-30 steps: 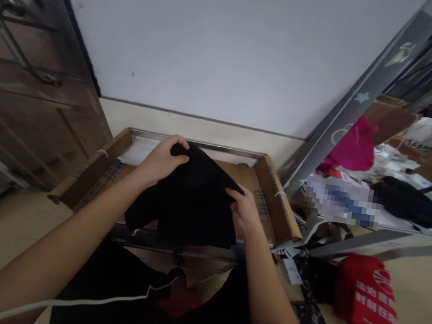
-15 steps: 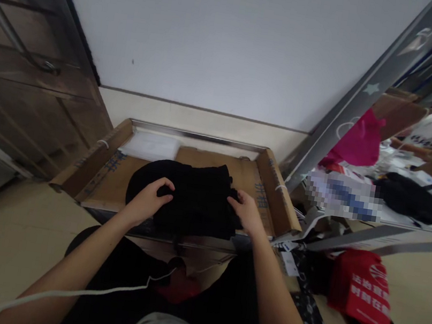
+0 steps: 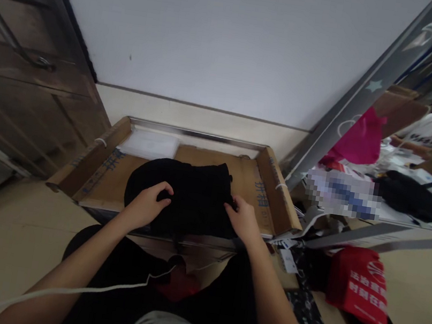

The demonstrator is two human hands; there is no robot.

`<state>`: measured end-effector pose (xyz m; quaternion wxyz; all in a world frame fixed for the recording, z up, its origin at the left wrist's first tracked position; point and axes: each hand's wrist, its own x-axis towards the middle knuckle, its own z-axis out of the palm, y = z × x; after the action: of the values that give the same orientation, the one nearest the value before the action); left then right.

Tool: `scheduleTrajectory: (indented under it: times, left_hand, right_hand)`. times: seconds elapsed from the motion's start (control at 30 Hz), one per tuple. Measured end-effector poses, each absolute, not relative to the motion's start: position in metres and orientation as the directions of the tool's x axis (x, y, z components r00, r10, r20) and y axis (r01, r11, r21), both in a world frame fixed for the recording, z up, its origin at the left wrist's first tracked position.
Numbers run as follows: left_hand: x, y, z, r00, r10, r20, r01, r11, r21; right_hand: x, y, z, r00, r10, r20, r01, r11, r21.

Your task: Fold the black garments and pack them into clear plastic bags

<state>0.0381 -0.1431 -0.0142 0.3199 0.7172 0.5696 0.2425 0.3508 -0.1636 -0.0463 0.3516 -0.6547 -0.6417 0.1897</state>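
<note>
A black folded piece of cloth (image 3: 194, 197), rounded at its left end, lies flat on a cardboard-lined tray (image 3: 235, 164) in front of me. My left hand (image 3: 149, 203) rests on the cloth's left part, its thumb and forefinger curved but apart. At the right edge, my right hand (image 3: 243, 217) has thumb and fingers pinched on the cloth. Folds are hard to make out in the dark fabric.
White flat packets (image 3: 149, 144) lie at the tray's back left. Raised cardboard sides (image 3: 281, 199) bound it. A white cord (image 3: 99, 290) crosses my lap. To the right are a cluttered table (image 3: 388, 229), a red bag (image 3: 359, 291) and a person (image 3: 427, 134).
My right hand has shifted slightly left with the cloth's right edge, where the bunched fabric now lies further in. The left hand has barely moved.
</note>
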Motion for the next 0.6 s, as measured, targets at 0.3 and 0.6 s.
scheduleTrajectory:
  times: [0.3, 0.6]
  left_hand:
    - [0.042, -0.150, -0.010, 0.166, 0.986, 0.002, 0.711, -0.121, 0.693]
    - [0.040, -0.152, -0.008, 0.043, 0.995, 0.092, 0.643, -0.098, 0.760]
  right_hand:
    - [0.351, -0.163, -0.049, 0.154, 0.936, 0.316, 0.738, 0.103, -0.666]
    - [0.366, -0.226, -0.022, -0.186, 0.926, 0.330, 0.605, 0.372, -0.704]
